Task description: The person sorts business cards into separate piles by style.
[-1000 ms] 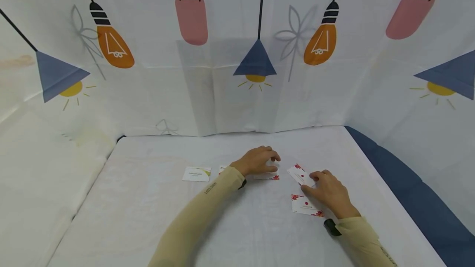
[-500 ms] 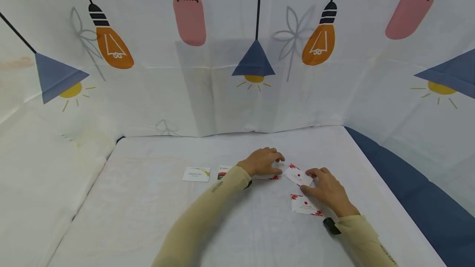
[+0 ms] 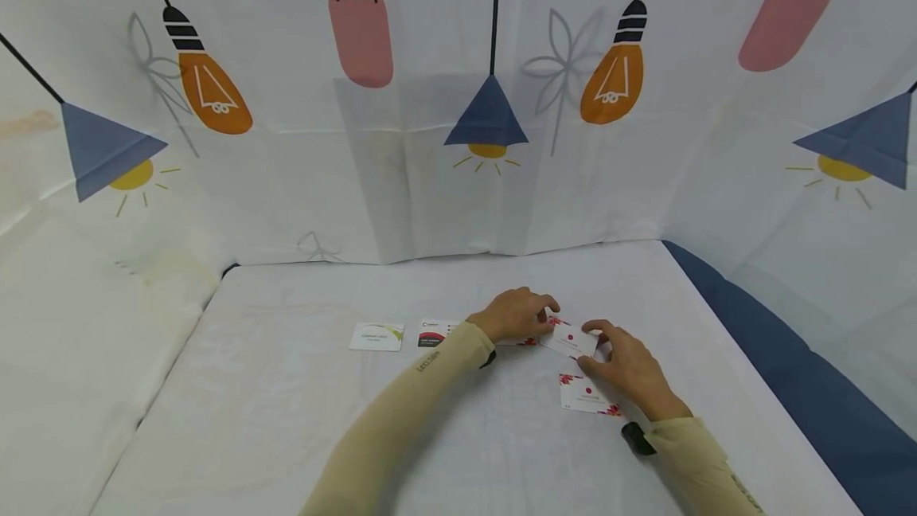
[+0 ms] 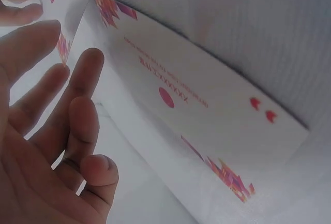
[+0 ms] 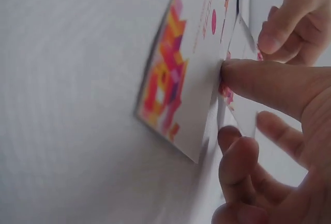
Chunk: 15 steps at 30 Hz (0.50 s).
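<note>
In the head view my right hand (image 3: 630, 366) pinches a white business card (image 3: 571, 339) with red corner prints between thumb and fingers. My left hand (image 3: 517, 314) is at that card's left end. In the left wrist view its thumb and a finger (image 4: 44, 84) meet at a corner of the held card (image 4: 67, 4). Under the left hand a matching business card (image 4: 155, 74) lies on the table, mostly covered in the head view. Another red-patterned card (image 3: 589, 394) lies flat just below the right hand and shows large in the right wrist view (image 5: 191, 74).
Left of the hands lie a white card with a green-yellow curve (image 3: 376, 337) and a red-and-black card (image 3: 434, 333), partly behind the left sleeve. White cloth covers the table (image 3: 286, 420). A printed fabric wall (image 3: 444, 197) rises behind it.
The right hand has drawn its card leftward and turned it a little flatter. My left hand has shifted right, and its fingertips have come from beside the card to its left end.
</note>
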Motion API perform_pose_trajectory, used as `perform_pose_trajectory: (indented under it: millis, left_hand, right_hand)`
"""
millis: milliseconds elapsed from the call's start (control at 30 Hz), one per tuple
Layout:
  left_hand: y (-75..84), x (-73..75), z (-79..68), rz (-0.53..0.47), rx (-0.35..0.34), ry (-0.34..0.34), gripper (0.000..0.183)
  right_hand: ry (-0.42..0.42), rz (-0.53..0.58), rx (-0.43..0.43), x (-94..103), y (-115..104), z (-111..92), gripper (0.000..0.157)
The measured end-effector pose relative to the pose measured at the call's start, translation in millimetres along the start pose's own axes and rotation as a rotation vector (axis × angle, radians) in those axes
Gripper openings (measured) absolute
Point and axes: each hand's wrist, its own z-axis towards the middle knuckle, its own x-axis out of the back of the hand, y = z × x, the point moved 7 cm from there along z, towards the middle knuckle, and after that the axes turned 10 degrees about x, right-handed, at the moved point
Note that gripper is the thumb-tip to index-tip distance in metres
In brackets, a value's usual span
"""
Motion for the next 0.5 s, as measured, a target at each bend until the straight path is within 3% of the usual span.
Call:
perform_pose_trajectory:
  millis: [500]
  left_hand:
    - [3.0,0.8,-3.4,-0.004,-0.01,0.051,0.022]
  right_hand:
    - [0.021,0.044,0.045,1.2,-3.3,-3.2,0.053]
